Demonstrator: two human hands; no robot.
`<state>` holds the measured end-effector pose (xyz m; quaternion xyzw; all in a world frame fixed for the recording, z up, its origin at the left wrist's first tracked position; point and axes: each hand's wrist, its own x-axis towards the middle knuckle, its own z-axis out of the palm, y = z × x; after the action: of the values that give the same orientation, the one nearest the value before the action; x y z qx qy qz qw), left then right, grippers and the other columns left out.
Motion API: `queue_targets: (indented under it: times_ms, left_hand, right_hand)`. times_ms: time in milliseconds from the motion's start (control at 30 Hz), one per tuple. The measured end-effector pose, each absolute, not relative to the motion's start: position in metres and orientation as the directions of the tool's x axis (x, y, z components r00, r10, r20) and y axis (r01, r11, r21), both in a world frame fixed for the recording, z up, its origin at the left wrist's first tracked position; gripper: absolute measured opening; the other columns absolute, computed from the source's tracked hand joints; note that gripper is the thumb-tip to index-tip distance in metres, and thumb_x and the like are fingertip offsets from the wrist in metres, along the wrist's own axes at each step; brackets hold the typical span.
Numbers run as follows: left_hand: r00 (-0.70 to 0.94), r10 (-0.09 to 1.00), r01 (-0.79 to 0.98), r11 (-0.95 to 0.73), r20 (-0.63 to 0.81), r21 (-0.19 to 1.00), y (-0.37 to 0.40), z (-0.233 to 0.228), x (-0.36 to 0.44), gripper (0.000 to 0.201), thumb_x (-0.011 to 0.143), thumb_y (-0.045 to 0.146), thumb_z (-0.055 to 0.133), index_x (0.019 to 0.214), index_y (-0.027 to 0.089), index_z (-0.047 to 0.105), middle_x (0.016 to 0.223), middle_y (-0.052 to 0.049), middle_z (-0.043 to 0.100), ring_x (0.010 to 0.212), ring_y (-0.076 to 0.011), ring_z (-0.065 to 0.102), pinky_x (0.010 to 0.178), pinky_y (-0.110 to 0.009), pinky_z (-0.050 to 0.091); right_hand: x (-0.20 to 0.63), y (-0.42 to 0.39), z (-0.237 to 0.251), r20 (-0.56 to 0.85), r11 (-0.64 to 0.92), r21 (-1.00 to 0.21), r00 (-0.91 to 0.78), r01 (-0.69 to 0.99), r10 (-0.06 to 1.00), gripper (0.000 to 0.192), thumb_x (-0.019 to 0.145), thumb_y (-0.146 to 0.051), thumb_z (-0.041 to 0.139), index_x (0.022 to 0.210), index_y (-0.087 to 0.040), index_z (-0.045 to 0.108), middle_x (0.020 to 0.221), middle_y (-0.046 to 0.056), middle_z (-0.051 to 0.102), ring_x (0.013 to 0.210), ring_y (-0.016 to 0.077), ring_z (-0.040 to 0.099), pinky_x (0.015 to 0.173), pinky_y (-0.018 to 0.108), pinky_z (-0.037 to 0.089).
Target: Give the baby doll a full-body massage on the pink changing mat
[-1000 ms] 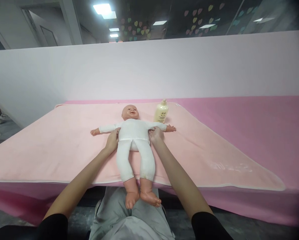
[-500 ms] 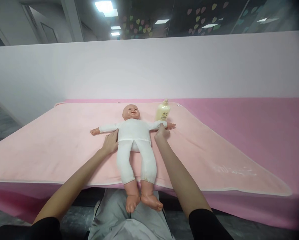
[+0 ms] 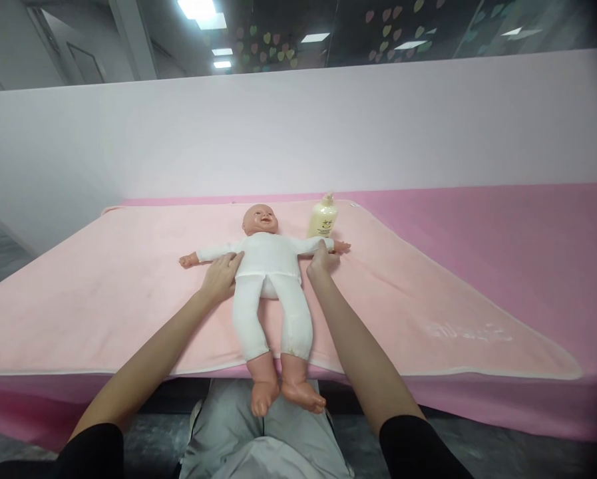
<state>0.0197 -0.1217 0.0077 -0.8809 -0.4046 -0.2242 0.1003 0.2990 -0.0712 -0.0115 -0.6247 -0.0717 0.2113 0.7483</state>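
A baby doll (image 3: 269, 256) with a white cloth body lies on its back on the pink towel (image 3: 128, 286), head away from me and feet over the table's front edge. My left hand (image 3: 221, 276) rests against the doll's side below its arm on the left, fingers stretched out and the tips on its torso. My right hand (image 3: 322, 261) is closed around the doll's sleeved arm on the right, just short of its rubber hand. Right behind that arm stands a pale yellow pump bottle (image 3: 323, 216).
The towel lies on a pink table cover (image 3: 538, 253) that shows at the right and along the front. A low white wall (image 3: 298, 133) runs behind the table. Dark glass with heart stickers (image 3: 273, 46) is above it.
The view has shifted slightly. My left fingers reach a little farther onto the doll's torso. My right hand keeps its hold on the doll's arm.
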Motion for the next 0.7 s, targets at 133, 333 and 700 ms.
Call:
queue_targets:
  times_ms: [133,333,700]
  left_hand:
    - [0.799,0.122,0.370,-0.871,0.589,-0.322,-0.142,0.014,0.022,0.047,0.089,0.033,0.047,0.134,0.018,0.047,0.125,-0.018,0.058,0.115,-0.0270,0.056,0.095,-0.044,0.045]
    - [0.692,-0.563,-0.263,-0.779,0.452,-0.569,-0.178,0.020,0.044,0.028,0.086,0.040,0.056,0.114,0.038,0.060,0.109,-0.001,0.068,0.105,-0.0162,0.062,0.090,-0.032,0.051]
    - [0.819,-0.357,-0.387,-0.922,0.449,-0.028,-0.200,0.021,0.066,0.027,0.076,0.044,0.069,0.100,0.055,0.062,0.082,0.012,0.071,0.067,-0.0091,0.065,0.057,-0.018,0.053]
  right_hand:
    - [0.296,-0.073,-0.009,-0.131,0.168,-0.960,0.891,-0.223,0.434,0.054,0.076,-0.028,0.063,0.124,-0.010,0.049,0.123,0.015,0.061,0.106,0.0210,0.064,0.085,0.028,0.055]
    - [0.293,-0.072,-0.007,-0.105,0.151,-0.968,0.874,-0.199,0.474,0.057,0.078,-0.027,0.060,0.129,-0.009,0.041,0.127,0.018,0.057,0.110,0.0217,0.062,0.089,0.029,0.054]
    - [0.288,-0.073,-0.009,-0.020,0.173,-0.980,0.907,-0.101,0.420,0.060,0.079,-0.024,0.056,0.133,-0.013,0.033,0.131,0.017,0.053,0.114,0.0187,0.059,0.090,0.027,0.052]
